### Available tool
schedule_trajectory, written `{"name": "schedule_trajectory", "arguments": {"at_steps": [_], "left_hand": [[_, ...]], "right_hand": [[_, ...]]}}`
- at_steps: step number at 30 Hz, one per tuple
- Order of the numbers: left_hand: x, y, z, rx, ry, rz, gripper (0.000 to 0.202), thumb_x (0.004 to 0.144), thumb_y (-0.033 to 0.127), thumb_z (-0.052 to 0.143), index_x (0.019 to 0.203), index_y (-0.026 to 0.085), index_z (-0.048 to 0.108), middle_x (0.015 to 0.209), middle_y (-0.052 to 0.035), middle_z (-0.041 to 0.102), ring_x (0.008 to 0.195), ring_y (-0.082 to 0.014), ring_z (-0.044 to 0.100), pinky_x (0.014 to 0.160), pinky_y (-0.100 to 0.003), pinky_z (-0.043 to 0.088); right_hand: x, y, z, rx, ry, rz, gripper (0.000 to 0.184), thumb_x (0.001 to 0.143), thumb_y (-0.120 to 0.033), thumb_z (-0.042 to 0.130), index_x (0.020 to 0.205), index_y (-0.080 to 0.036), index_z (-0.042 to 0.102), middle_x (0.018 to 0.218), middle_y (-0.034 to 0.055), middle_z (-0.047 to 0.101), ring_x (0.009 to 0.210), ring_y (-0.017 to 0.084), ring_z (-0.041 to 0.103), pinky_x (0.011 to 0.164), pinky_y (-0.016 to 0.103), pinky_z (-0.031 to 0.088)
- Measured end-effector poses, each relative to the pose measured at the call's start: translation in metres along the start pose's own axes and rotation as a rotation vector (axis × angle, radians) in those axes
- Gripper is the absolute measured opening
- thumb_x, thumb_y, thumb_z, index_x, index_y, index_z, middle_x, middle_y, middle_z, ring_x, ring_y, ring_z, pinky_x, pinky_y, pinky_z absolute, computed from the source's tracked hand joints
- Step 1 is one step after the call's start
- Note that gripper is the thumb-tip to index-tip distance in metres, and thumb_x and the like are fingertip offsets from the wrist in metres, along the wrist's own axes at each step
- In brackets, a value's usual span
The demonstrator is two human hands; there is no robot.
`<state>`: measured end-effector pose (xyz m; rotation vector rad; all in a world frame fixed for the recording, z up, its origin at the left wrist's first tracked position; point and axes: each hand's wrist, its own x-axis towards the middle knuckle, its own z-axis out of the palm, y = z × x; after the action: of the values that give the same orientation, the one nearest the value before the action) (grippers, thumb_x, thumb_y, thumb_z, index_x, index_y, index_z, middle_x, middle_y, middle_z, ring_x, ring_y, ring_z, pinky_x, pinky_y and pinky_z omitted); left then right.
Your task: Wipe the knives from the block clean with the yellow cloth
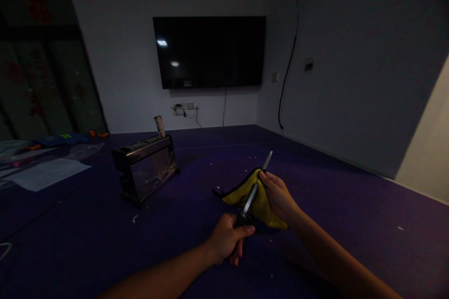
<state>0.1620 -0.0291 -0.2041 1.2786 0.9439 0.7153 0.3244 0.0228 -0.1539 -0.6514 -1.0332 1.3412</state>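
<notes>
My left hand (228, 238) is closed around the black handle of a honing steel (250, 197), a slim metal rod. The rod slants up and away to the right, its blunt tip standing out past the cloth. Between the fingers of my right hand (278, 194), a yellow cloth (265, 212) with a dark edge is pinched around the upper part of the rod. The cloth's lower part hangs loose under that hand. To the left stands a dark knife block (152, 168) with clear sides, and one patterned handle (159, 126) sticks up from its top.
The purple floor (196, 243) carries small white scraps. Papers (49, 173) and clear plastic lie at the left, with a blue garment (61, 139) behind. A television (210, 51) hangs on the far wall, and a black cable (289, 65) runs down the right wall.
</notes>
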Motion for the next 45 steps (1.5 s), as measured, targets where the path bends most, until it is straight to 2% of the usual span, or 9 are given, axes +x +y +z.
{"name": "schedule_trajectory", "arguments": {"at_steps": [7,14,21,24,30,36,45], "left_hand": [[0.000,0.001,0.002,-0.005,0.003,0.006,0.042,0.063,0.054,0.060,0.067,0.014,0.048,0.036,0.0051,0.045,0.024,-0.0087,0.039,0.028,-0.018,0.025],[0.000,0.002,0.002,-0.034,0.012,0.029,0.039,0.066,0.050,0.059,0.074,0.014,0.048,0.036,0.0061,0.045,0.023,-0.0095,0.038,0.027,-0.018,0.025],[-0.001,0.003,0.002,-0.069,0.011,0.044,0.033,0.067,0.045,0.056,0.068,0.014,0.049,0.033,0.0054,0.044,0.023,-0.0099,0.038,0.024,-0.018,0.025],[-0.001,0.003,0.001,-0.087,0.020,0.055,0.031,0.068,0.043,0.056,0.075,0.014,0.050,0.034,0.0062,0.045,0.022,-0.0103,0.038,0.024,-0.018,0.025],[0.000,0.002,0.001,-0.081,0.023,0.048,0.031,0.069,0.042,0.056,0.078,0.013,0.050,0.034,0.0067,0.044,0.022,-0.0099,0.038,0.024,-0.018,0.026],[0.001,0.002,0.001,-0.050,0.034,0.035,0.029,0.071,0.042,0.055,0.075,0.013,0.050,0.034,0.0062,0.044,0.022,-0.0095,0.037,0.024,-0.018,0.026],[0.002,0.001,0.001,-0.046,0.030,0.057,0.031,0.070,0.044,0.056,0.069,0.014,0.049,0.034,0.0063,0.043,0.022,-0.0096,0.038,0.024,-0.018,0.025]], "right_hand": [[-0.003,0.010,0.004,-0.034,-0.025,0.009,0.032,0.066,-0.047,0.069,0.075,-0.018,0.058,0.060,0.0001,0.064,0.048,0.013,0.056,0.047,0.024,0.044],[-0.007,0.019,0.010,-0.015,-0.058,0.045,0.032,0.066,-0.046,0.069,0.076,-0.018,0.059,0.061,0.0000,0.063,0.051,0.013,0.057,0.051,0.025,0.047],[-0.010,0.031,0.013,-0.030,-0.100,0.060,0.029,0.069,-0.043,0.069,0.078,-0.017,0.060,0.065,-0.0001,0.063,0.056,0.013,0.058,0.053,0.024,0.046],[-0.011,0.035,0.015,-0.022,-0.116,0.061,0.029,0.069,-0.043,0.068,0.077,-0.017,0.060,0.064,-0.0001,0.062,0.056,0.012,0.057,0.054,0.024,0.045],[-0.012,0.035,0.018,-0.023,-0.112,0.061,0.031,0.067,-0.045,0.069,0.077,-0.017,0.060,0.062,-0.0002,0.060,0.054,0.013,0.056,0.052,0.024,0.045],[-0.013,0.032,0.020,-0.069,-0.078,0.016,0.033,0.066,-0.048,0.069,0.073,-0.017,0.059,0.060,-0.0011,0.059,0.052,0.011,0.054,0.050,0.022,0.042],[-0.010,0.034,0.016,-0.079,-0.076,0.019,0.035,0.066,-0.050,0.067,0.073,-0.017,0.058,0.059,-0.0011,0.058,0.050,0.011,0.052,0.048,0.023,0.041]]}}
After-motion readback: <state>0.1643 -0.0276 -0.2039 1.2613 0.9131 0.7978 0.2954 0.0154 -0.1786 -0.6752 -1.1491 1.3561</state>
